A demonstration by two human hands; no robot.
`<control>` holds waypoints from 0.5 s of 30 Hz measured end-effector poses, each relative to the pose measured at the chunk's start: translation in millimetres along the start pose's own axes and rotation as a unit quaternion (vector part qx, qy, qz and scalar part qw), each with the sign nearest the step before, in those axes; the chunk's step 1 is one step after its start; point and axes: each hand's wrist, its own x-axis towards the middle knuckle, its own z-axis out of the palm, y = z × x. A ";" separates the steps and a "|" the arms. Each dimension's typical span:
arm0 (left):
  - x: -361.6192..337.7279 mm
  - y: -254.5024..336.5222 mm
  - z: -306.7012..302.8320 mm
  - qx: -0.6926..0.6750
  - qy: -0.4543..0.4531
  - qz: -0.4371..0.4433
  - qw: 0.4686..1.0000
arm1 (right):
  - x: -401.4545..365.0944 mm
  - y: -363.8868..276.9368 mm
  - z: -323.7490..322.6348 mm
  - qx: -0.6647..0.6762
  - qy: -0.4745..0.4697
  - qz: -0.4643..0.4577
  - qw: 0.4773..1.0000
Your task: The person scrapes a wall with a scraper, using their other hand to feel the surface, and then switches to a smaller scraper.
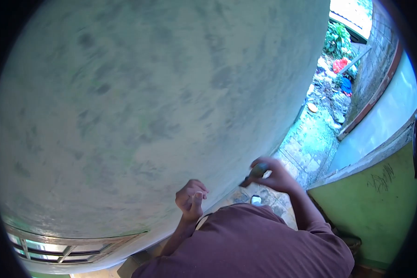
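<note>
A large grey-green plastered wall (148,106) fills most of the view, to the left and far side. The left hand (191,197) is seen curled into a loose fist, fingers folded in and thumb laid along them, resting against the wall's lower part; nothing is seen held in it. The right hand (274,175) is closed around a dark tool (256,172), whose tip is set against the wall's edge, just right of the left hand. What kind of tool it is cannot be told. A maroon shirt (255,241) is seen near, below both hands. A paved path (306,148) runs away on the right, bordered by a green low wall (380,208). A window grille (55,248) is seen at the near left, and a red cloth (340,64) lies far off.
</note>
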 end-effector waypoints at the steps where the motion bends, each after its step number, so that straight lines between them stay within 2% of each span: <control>1: 14.9 -0.8 14.8 0.006 -0.011 0.029 1.000 | -12.4 3.1 -18.4 0.124 0.106 -0.029 0.986; 2: 29.8 -1.4 27.2 0.005 -0.014 0.021 1.000 | -23.8 7.6 -35.2 0.243 0.209 -0.058 0.945; 4: 57.4 -3.2 48.4 0.088 -0.077 0.163 0.980 | -41.5 17.2 -66.4 0.424 0.295 -0.154 0.842; 6: 73.1 -3.7 64.5 0.125 -0.066 0.172 0.975 | -55.9 32.9 -81.4 0.418 0.292 -0.137 0.849; 8: 89.1 -3.9 71.5 0.180 -0.058 0.250 0.950 | -63.8 51.6 -85.3 0.455 0.203 -0.069 0.864; 10: 96.0 0.0 75.3 0.217 -0.045 0.244 0.944 | -59.9 50.1 -81.3 0.445 0.121 -0.005 0.887; 12: 99.6 5.5 75.2 0.322 0.014 0.286 0.902 | -53.8 66.3 -73.1 0.484 0.076 0.036 0.871; 14: 92.8 11.0 66.6 0.373 0.035 0.268 0.888 | -41.4 77.8 -61.3 0.395 0.066 0.065 0.914; 15: 93.6 15.3 61.3 0.419 0.070 0.298 0.855 | -36.1 80.4 -57.9 0.368 0.054 0.100 0.923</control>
